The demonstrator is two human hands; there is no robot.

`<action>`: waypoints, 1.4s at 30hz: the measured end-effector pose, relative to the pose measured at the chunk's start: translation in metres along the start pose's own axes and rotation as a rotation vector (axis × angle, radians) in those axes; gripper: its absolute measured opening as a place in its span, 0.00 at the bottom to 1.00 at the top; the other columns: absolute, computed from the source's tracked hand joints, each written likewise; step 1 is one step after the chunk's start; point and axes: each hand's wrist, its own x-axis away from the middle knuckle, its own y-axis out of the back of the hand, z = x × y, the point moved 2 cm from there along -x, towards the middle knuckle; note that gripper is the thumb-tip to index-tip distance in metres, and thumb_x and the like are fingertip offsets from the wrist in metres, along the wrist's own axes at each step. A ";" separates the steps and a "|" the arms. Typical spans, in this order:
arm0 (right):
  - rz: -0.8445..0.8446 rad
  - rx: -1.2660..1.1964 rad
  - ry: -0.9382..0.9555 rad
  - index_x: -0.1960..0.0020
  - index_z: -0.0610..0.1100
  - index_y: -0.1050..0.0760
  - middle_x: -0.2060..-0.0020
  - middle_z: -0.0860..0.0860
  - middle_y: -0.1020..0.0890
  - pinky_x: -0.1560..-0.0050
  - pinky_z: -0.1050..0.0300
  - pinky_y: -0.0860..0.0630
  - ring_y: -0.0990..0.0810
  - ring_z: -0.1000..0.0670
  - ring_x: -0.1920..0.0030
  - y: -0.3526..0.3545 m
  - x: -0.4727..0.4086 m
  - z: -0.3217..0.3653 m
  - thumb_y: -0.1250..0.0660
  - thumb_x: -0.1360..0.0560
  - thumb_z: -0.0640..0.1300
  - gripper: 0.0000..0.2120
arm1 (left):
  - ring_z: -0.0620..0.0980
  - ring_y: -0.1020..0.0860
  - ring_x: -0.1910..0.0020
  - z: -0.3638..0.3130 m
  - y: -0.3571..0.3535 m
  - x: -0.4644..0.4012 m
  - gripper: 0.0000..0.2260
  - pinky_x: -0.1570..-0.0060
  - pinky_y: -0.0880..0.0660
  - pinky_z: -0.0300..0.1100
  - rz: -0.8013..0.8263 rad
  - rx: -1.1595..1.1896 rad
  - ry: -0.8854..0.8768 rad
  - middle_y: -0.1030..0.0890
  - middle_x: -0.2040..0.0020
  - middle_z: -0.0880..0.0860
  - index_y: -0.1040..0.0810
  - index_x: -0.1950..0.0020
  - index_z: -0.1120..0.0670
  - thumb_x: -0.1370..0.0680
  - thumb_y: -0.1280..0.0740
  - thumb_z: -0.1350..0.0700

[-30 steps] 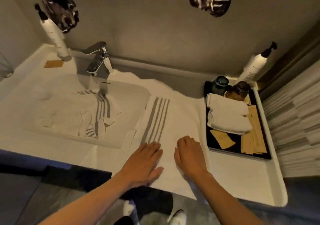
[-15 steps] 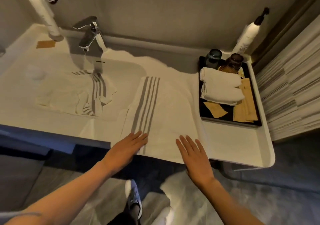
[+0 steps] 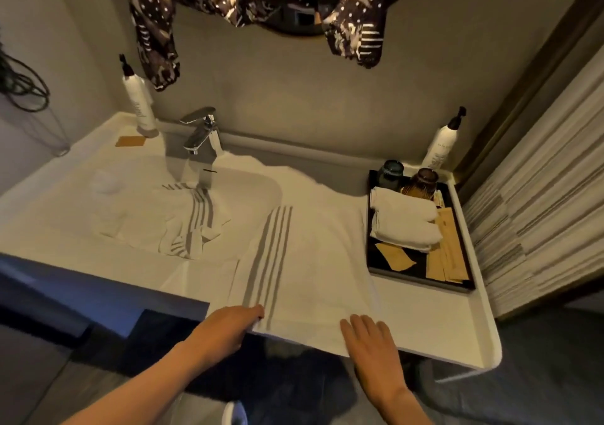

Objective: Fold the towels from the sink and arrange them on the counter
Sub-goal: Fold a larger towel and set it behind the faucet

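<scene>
A white towel with grey stripes lies spread flat on the counter, to the right of the sink. Its near edge reaches the counter's front. My left hand is at the towel's near left corner, fingers curled round the edge by the stripes. My right hand rests flat, fingers straight, on the near right edge. A second striped towel lies crumpled in the sink basin, under the tap.
A black tray at the right holds two rolled white towels, tan packets and two dark jars. Pump bottles stand at the back left and back right. Patterned cloth hangs above.
Both hands slid back along the towel to its near edge. My left hand went from flat on the stripes to curled at the corner. The view tilted up.
</scene>
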 end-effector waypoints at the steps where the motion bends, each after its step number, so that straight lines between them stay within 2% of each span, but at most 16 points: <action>1: -0.009 0.013 0.028 0.46 0.46 0.22 0.52 0.47 0.18 0.55 0.48 0.20 0.19 0.44 0.54 0.006 0.003 -0.004 0.20 0.48 0.38 0.30 | 0.50 0.21 0.49 0.003 -0.001 0.005 0.14 0.52 0.24 0.48 0.014 0.011 0.003 0.19 0.48 0.48 0.30 0.44 0.45 0.25 0.37 0.62; 3: 0.052 -0.047 0.060 0.50 0.48 0.21 0.55 0.50 0.19 0.60 0.53 0.22 0.19 0.46 0.57 0.019 0.010 -0.013 0.25 0.45 0.38 0.24 | 0.48 0.21 0.48 0.009 0.002 0.013 0.11 0.52 0.23 0.46 0.033 0.072 0.028 0.19 0.49 0.45 0.28 0.46 0.44 0.24 0.37 0.58; 6: 0.095 -0.339 -0.033 0.41 0.53 0.24 0.44 0.55 0.20 0.47 0.55 0.25 0.21 0.48 0.45 0.039 0.002 -0.035 0.38 0.30 0.41 0.19 | 0.44 0.21 0.56 0.012 0.030 0.006 0.13 0.58 0.27 0.40 0.058 0.201 0.067 0.20 0.57 0.41 0.25 0.53 0.42 0.27 0.38 0.61; 7: 0.087 -0.478 -0.098 0.43 0.55 0.23 0.46 0.58 0.20 0.47 0.57 0.25 0.21 0.50 0.45 0.048 -0.008 -0.040 0.39 0.29 0.42 0.18 | 0.42 0.21 0.58 0.015 0.043 0.000 0.14 0.59 0.27 0.38 0.019 0.278 0.089 0.20 0.59 0.40 0.23 0.55 0.42 0.28 0.37 0.62; 9: -0.007 -0.712 -0.216 0.57 0.57 0.23 0.58 0.60 0.19 0.58 0.64 0.26 0.20 0.55 0.57 0.067 -0.033 -0.050 0.38 0.31 0.38 0.14 | 0.41 0.19 0.58 0.027 0.069 -0.016 0.11 0.57 0.25 0.38 -0.094 0.432 0.157 0.17 0.60 0.42 0.19 0.56 0.44 0.30 0.34 0.61; 11: -0.051 -0.846 -0.312 0.61 0.51 0.24 0.64 0.56 0.20 0.66 0.69 0.30 0.23 0.55 0.63 0.082 -0.063 -0.059 0.37 0.32 0.33 0.13 | 0.44 0.18 0.57 0.039 0.089 -0.037 0.09 0.57 0.25 0.40 -0.171 0.503 0.213 0.16 0.60 0.44 0.17 0.56 0.47 0.29 0.29 0.62; 14: -0.106 -0.931 -0.435 0.54 0.46 0.21 0.58 0.51 0.19 0.60 0.58 0.29 0.21 0.50 0.56 0.091 -0.106 -0.077 0.35 0.30 0.34 0.10 | 0.46 0.20 0.60 0.055 0.111 -0.077 0.07 0.59 0.26 0.43 -0.206 0.547 0.275 0.17 0.63 0.46 0.18 0.57 0.49 0.26 0.26 0.61; 19: -0.220 -1.003 -0.561 0.49 0.45 0.21 0.52 0.48 0.19 0.55 0.58 0.32 0.23 0.48 0.51 0.102 -0.169 -0.092 0.35 0.27 0.36 0.09 | 0.54 0.19 0.54 0.083 0.125 -0.145 0.04 0.53 0.24 0.49 -0.227 0.585 0.358 0.16 0.57 0.53 0.19 0.53 0.53 0.25 0.26 0.58; 21: -0.239 -1.023 -0.588 0.47 0.45 0.23 0.51 0.49 0.21 0.53 0.57 0.32 0.24 0.48 0.49 0.104 -0.190 -0.093 0.34 0.24 0.42 0.06 | 0.55 0.19 0.51 0.094 0.124 -0.172 0.05 0.55 0.26 0.44 -0.235 0.590 0.388 0.17 0.54 0.53 0.20 0.49 0.53 0.24 0.27 0.57; 23: -0.332 -1.111 -0.644 0.42 0.45 0.25 0.48 0.51 0.22 0.50 0.56 0.30 0.24 0.49 0.47 0.106 -0.204 -0.088 0.35 0.22 0.50 0.12 | 0.56 0.20 0.49 0.104 0.122 -0.194 0.11 0.56 0.26 0.43 -0.320 0.533 0.426 0.18 0.50 0.55 0.24 0.41 0.53 0.22 0.30 0.55; 25: -0.552 -0.964 -0.622 0.40 0.46 0.27 0.46 0.51 0.24 0.46 0.58 0.31 0.26 0.52 0.47 0.109 -0.206 -0.074 0.38 0.20 0.50 0.12 | 0.57 0.23 0.46 0.102 0.121 -0.202 0.16 0.49 0.25 0.48 -0.539 0.391 0.403 0.21 0.43 0.57 0.29 0.34 0.54 0.21 0.33 0.57; 27: -0.623 -0.674 -0.385 0.42 0.46 0.27 0.47 0.53 0.25 0.44 0.60 0.34 0.28 0.54 0.46 0.104 -0.204 -0.047 0.39 0.20 0.43 0.08 | 0.56 0.25 0.42 0.080 0.114 -0.202 0.13 0.41 0.30 0.49 -0.685 0.201 0.212 0.23 0.39 0.55 0.27 0.35 0.55 0.20 0.36 0.59; 30: -0.373 -0.316 0.050 0.42 0.44 0.24 0.45 0.49 0.22 0.35 0.54 0.34 0.25 0.48 0.43 0.067 -0.213 -0.016 0.39 0.22 0.41 0.10 | 0.54 0.25 0.37 0.040 0.081 -0.207 0.12 0.32 0.36 0.46 -0.491 0.007 -0.243 0.22 0.36 0.53 0.23 0.37 0.54 0.19 0.36 0.56; 33: -0.238 -0.202 -0.045 0.32 0.43 0.27 0.32 0.46 0.25 0.26 0.51 0.42 0.28 0.46 0.31 0.036 -0.219 -0.021 0.42 0.20 0.45 0.18 | 0.50 0.42 0.22 0.041 0.038 -0.211 0.21 0.24 0.46 0.50 -0.204 -0.110 -0.333 0.38 0.21 0.52 0.37 0.23 0.53 0.15 0.45 0.50; 35: -0.233 -0.207 -0.117 0.28 0.43 0.31 0.28 0.47 0.30 0.25 0.51 0.45 0.34 0.48 0.27 0.029 -0.219 -0.025 0.44 0.20 0.46 0.21 | 0.48 0.52 0.20 0.051 0.024 -0.213 0.24 0.23 0.52 0.50 -0.132 -0.164 -0.304 0.48 0.19 0.50 0.47 0.19 0.51 0.15 0.50 0.47; 42: -0.185 -0.226 -0.128 0.28 0.42 0.32 0.27 0.45 0.32 0.24 0.49 0.43 0.35 0.46 0.27 0.025 -0.222 -0.018 0.42 0.20 0.44 0.21 | 0.48 0.54 0.20 0.056 0.021 -0.214 0.25 0.22 0.55 0.50 -0.112 -0.214 -0.297 0.51 0.19 0.50 0.50 0.19 0.52 0.15 0.52 0.46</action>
